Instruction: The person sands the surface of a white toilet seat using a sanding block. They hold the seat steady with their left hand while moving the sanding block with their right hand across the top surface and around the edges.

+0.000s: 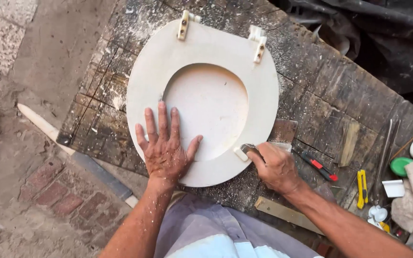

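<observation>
Fingers (161, 125) splayed flat on toilet seat (206, 57)

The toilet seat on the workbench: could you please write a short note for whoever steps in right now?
Left hand: flat, fingers spread, pressing the toilet seat onto the workbench.
Right hand: closed on a small metal tool, its tip at the white bumper on the seat's near edge.
Seat lies hinges away from the person; dust and chips cover the bench.
Done: cannot tell from this view.
Left: probably the work at that bumper.
</observation>
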